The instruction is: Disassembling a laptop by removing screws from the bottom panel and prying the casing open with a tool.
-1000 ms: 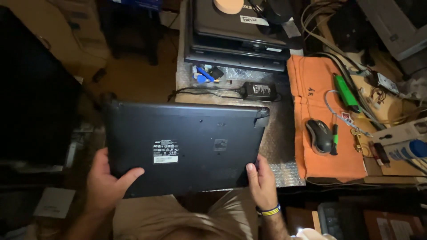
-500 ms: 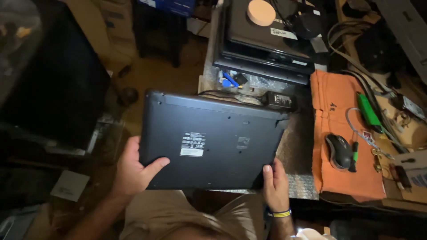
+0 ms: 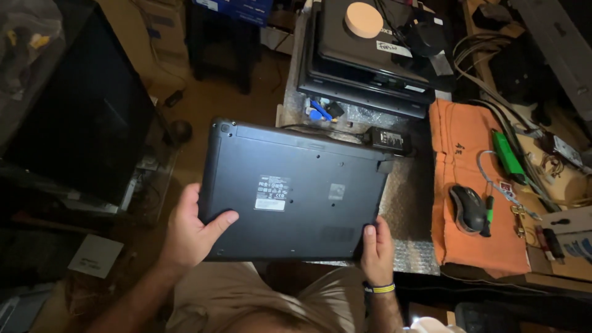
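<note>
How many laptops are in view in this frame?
3 at least. One laptop is held bottom-up between the left hand and right hand. Two more form the stack on the bench behind it; others may lie hidden within that pile.

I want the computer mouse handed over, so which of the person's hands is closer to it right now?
Right. The right hand grips the laptop at its lower right corner, just left of the mouse on the orange cloth. The left hand holds the laptop's far left edge.
</note>
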